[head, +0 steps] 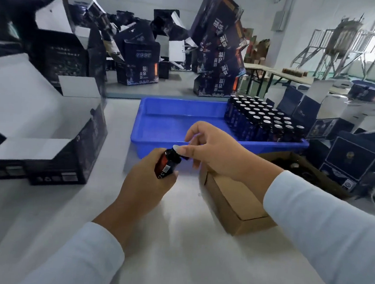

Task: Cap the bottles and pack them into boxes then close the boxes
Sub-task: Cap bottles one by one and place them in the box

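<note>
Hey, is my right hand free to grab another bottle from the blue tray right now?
Probably not yet. The right hand is pinching the cap on the bottle held by the left hand. Nothing blocks the way to the bottles in the tray, though.

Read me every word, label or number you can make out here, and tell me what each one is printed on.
"温泉" and "苗浴": on the dark box on the floor.
"温泉" and "苗浴": on the bottom box of the leaning stack; "温泉" repeats on the boxes above, tilted.
Label and barcode on the bottle gripped by the left hand: too blurred to read.
Print on the open box at left: too blurred to read.
Bottles in the blue tray: labels unreadable.
</note>
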